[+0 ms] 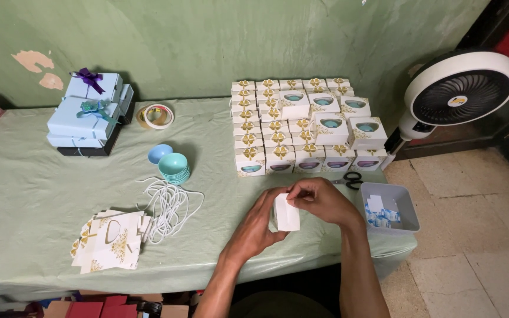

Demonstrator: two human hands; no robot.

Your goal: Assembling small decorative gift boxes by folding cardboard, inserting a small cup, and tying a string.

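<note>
My left hand [256,227] and my right hand [320,201] both grip a small white cardboard box [286,215] just above the front of the green-covered table [25,200]. The left hand holds it from below and the side, while the right hand's fingers pinch its top edge. Past my hands stands a stack of finished white gift boxes [301,126] with gold bows and oval windows. A pile of flat unfolded box blanks [112,240] lies to the left near the front edge.
White cord [169,205] lies coiled beside stacked teal bowls [174,166]. Tape rolls [155,115] and pale blue ribboned boxes [89,112] sit at the back left. Scissors [349,179] and a grey tray [406,206] of small items are on the right. A white fan [458,88] stands off the table's right end.
</note>
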